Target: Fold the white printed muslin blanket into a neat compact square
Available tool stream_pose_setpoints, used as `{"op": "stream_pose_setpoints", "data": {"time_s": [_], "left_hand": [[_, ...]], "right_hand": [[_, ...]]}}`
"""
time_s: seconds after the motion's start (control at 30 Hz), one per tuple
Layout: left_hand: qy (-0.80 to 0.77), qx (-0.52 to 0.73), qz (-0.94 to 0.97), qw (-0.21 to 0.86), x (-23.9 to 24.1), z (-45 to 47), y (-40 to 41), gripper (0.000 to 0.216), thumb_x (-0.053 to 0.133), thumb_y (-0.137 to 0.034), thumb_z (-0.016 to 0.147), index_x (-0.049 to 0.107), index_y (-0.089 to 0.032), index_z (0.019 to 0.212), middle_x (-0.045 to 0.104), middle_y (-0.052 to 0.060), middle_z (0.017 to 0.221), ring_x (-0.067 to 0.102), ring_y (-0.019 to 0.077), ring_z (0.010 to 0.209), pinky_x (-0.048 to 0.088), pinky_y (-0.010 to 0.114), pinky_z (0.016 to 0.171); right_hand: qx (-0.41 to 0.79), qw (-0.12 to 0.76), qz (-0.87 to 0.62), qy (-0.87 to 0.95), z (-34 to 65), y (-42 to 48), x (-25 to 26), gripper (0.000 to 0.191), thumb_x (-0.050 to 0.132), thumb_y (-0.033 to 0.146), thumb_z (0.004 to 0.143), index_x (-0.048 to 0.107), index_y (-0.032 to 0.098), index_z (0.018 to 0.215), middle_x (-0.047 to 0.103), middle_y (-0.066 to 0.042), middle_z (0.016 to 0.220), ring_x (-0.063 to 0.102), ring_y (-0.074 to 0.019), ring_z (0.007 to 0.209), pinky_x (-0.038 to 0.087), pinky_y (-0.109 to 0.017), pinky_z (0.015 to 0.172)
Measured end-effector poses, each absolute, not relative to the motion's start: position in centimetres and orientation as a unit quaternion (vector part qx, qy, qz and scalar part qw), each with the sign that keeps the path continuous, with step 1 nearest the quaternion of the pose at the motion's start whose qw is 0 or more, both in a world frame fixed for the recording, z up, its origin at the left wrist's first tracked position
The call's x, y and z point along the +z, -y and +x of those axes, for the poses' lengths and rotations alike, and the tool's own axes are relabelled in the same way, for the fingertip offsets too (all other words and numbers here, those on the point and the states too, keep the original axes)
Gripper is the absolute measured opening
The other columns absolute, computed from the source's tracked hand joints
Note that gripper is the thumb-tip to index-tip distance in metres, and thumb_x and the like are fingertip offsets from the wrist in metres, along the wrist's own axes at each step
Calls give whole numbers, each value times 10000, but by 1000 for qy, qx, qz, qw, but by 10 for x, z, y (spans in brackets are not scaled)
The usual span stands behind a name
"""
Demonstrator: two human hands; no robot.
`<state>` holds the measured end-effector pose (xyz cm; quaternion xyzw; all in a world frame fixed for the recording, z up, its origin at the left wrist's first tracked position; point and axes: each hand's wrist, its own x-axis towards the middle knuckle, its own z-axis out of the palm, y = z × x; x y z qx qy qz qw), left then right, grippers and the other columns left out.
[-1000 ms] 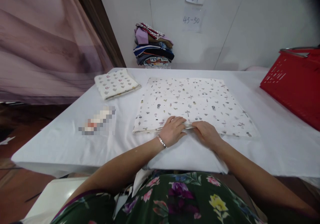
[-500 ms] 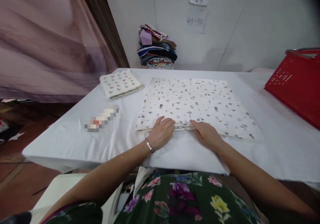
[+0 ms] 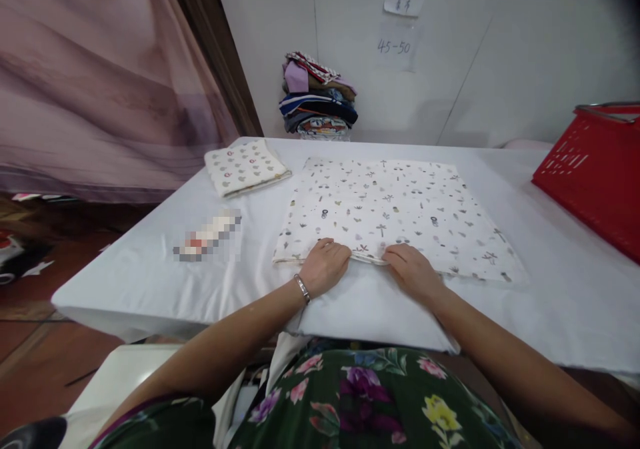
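Note:
A white cloth printed with small figures [image 3: 390,212] lies spread flat, folded in layers, on the white-covered table [image 3: 150,269]. My left hand [image 3: 324,267], with a bracelet on its wrist, grips the near edge of the cloth with curled fingers. My right hand [image 3: 411,270] pinches the same near edge a little to the right. Both hands lie close together at the middle of that edge.
A smaller folded printed cloth [image 3: 244,167] lies at the back left. A stack of folded clothes [image 3: 319,97] stands against the wall. A red basket [image 3: 595,169] sits at the right. A small blurred object [image 3: 207,235] lies left of the cloth. A pink curtain [image 3: 100,82] hangs left.
My left hand slid back from on top of the cloth to its near edge and curled its fingers. The right hand stays at the edge. The view shifted slightly.

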<state>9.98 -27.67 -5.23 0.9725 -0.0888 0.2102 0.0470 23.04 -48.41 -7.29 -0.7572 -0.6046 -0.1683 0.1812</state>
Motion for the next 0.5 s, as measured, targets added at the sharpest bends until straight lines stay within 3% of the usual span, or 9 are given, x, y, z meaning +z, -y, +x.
{"op": "stream_pose_setpoints", "data": {"time_s": [0.2, 0.5], "left_hand": [[70, 172, 983, 4, -57, 96, 275, 257, 408, -110, 848, 527, -147, 1072, 638, 61, 887, 571, 189, 856, 424, 332, 771], [24, 137, 989, -44, -58, 81, 256, 260, 414, -85, 844, 557, -165, 1047, 634, 75, 993, 551, 200, 933, 418, 339, 789]], "right_hand": [[-144, 198, -753, 611, 230, 485, -73, 186, 428, 125, 880, 595, 156, 956, 615, -111, 961, 544, -225, 887, 451, -360, 760], [-82, 225, -769, 593, 233, 487, -75, 273, 390, 154, 891, 557, 193, 1103, 607, -93, 1001, 555, -220, 902, 474, -374, 780]]}}
